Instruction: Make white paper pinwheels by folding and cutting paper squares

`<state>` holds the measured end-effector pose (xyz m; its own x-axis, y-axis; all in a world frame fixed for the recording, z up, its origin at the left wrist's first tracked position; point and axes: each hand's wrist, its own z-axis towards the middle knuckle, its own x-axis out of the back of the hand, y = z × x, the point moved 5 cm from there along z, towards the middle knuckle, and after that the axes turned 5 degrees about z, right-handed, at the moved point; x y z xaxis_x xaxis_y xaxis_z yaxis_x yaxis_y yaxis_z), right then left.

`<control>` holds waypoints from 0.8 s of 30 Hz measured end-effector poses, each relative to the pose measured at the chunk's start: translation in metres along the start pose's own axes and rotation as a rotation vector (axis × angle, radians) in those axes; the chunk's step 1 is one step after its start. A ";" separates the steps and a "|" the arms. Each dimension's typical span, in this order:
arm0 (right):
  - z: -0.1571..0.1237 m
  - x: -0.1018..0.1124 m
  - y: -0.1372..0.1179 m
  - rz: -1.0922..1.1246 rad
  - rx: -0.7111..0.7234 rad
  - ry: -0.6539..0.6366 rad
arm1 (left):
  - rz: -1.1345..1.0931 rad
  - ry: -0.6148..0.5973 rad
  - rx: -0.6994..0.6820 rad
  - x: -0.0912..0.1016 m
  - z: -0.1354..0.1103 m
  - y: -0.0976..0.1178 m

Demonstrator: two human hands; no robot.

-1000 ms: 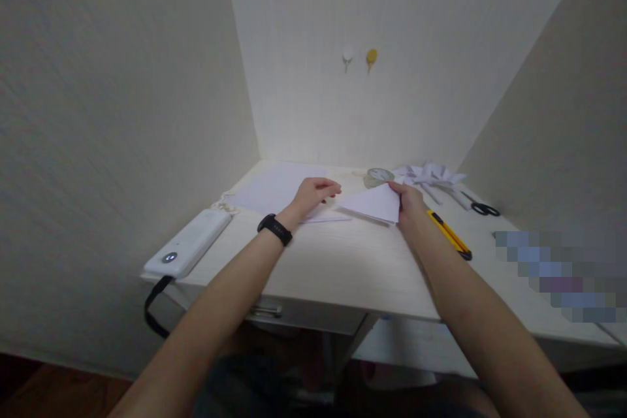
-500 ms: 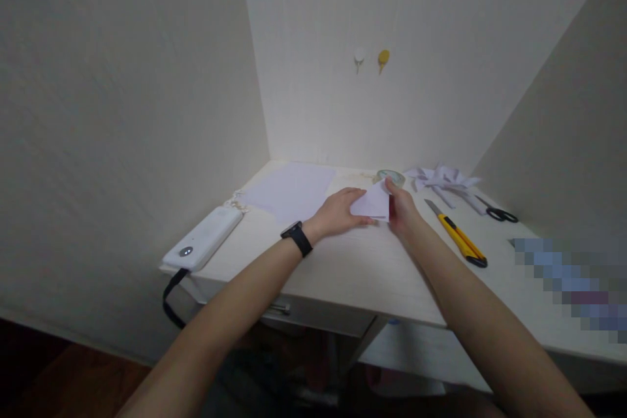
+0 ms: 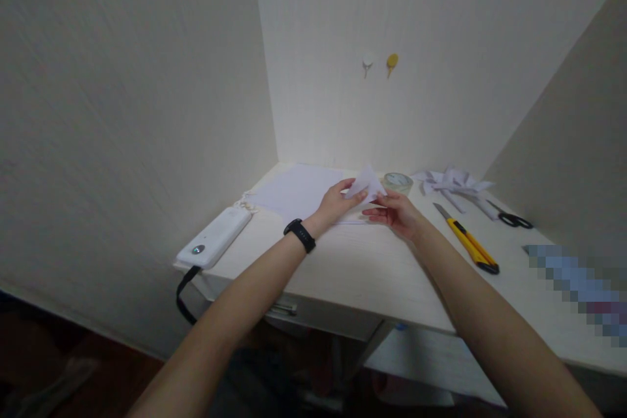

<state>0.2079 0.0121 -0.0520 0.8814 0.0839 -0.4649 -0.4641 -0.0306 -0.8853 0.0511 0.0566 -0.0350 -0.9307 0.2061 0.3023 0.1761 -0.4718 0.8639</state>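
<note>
Between my two hands is a folded piece of white paper [image 3: 366, 179], raised a little above the desk with a pointed corner upward. My left hand [image 3: 339, 201], with a black watch on its wrist, grips the paper's left side between thumb and fingers. On the right side, my right hand [image 3: 396, 210] pinches the paper's lower right edge with thumb and forefinger, its other fingers stretched below. Flat under and behind the left hand lies a larger white sheet [image 3: 294, 188]. A roll of clear tape [image 3: 398, 181] sits just behind my right hand.
A yellow utility knife [image 3: 471, 241] with its blade out lies right of my right arm. Beyond it are rolled white paper pieces [image 3: 453, 181] and black scissors [image 3: 514, 220]. A white power bank [image 3: 215, 238] with a strap rests at the left edge. Walls enclose the desk [image 3: 353, 268].
The paper, a flat folded rectangle before, now shows an upright pointed corner. My right hand has turned from holding its right edge to pinching it lower down. The view has shifted slightly.
</note>
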 end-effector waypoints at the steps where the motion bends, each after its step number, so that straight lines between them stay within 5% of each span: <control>1: 0.001 0.000 0.000 -0.004 0.005 0.008 | -0.006 0.010 0.011 0.001 0.000 0.000; 5: 0.004 0.003 0.001 -0.015 0.022 0.108 | -0.106 0.039 0.102 0.002 0.001 -0.002; 10: 0.006 0.016 -0.004 -0.032 0.046 0.265 | -0.490 0.062 0.270 0.004 -0.002 -0.003; 18: 0.004 0.032 -0.009 -0.013 -0.022 0.170 | -0.750 0.019 0.364 0.021 0.002 -0.008; 24: 0.003 0.034 -0.008 0.088 -0.011 0.107 | -0.857 -0.094 0.464 0.016 0.004 -0.016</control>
<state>0.2416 0.0183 -0.0610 0.8421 -0.0264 -0.5386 -0.5393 -0.0438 -0.8410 0.0343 0.0708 -0.0425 -0.7765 0.3987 -0.4879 -0.4200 0.2498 0.8725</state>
